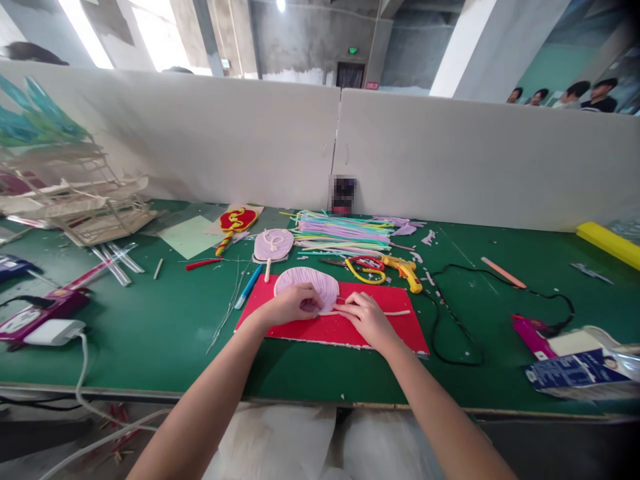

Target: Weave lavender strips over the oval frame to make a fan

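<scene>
The lilac disc (pixel 300 279) lies over the upper middle of the red board (pixel 293 331), its top edge reaching past the board's far side. It looks light and soft on its fuzzy face, fairly stiff as a whole, and unlikely to slip; the wound strands could be crushed or shifted, so the rim seems the better place to hold. The pale strip (pixel 397 313), lying toward the board's right side, looks light and bendy, easiest to guide close to its end.

The left hand (pixel 300 303) is over the board's middle, thumb and fingers curled narrow, holding the disc by its lower right edge. The right hand (pixel 367 316) is over the board's right half, fingertips close together on the strip, just beside the disc; whether they pinch or press it, I cannot tell.

Beyond the board on the green worktop (pixel 165 333) are a second disc (pixel 273 245), coloured stems (pixel 345 233) and, at its far right corner, a glue gun (pixel 407 273).
</scene>
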### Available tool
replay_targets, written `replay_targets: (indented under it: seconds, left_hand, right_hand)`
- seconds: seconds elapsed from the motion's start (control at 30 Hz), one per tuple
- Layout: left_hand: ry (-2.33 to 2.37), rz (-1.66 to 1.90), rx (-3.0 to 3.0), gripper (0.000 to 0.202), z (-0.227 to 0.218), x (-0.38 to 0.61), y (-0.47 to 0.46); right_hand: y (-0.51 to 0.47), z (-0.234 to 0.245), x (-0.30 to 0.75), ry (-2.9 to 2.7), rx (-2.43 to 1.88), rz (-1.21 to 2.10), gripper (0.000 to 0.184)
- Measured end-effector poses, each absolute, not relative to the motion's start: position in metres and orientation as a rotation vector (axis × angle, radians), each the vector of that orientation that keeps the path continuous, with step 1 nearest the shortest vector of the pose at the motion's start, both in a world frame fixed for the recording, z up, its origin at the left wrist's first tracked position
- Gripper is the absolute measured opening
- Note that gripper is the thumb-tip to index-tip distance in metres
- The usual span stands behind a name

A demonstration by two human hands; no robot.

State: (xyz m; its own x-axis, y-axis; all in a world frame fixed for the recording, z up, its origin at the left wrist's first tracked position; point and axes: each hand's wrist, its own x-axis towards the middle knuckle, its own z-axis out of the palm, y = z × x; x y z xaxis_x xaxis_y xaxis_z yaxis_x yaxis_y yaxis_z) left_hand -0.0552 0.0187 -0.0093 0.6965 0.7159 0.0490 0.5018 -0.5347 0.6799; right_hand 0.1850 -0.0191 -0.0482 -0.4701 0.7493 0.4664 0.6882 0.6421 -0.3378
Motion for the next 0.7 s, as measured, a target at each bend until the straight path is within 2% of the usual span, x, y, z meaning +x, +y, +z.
replay_targets:
  seconds: [0.7]
  left_hand:
    - [0.994,0.489,2.470,0.016,-0.014,-0.043,0.014]
  right_hand:
    - [-0.020,-0.048,0.184,-2.259,-1.127,0.178,0.026]
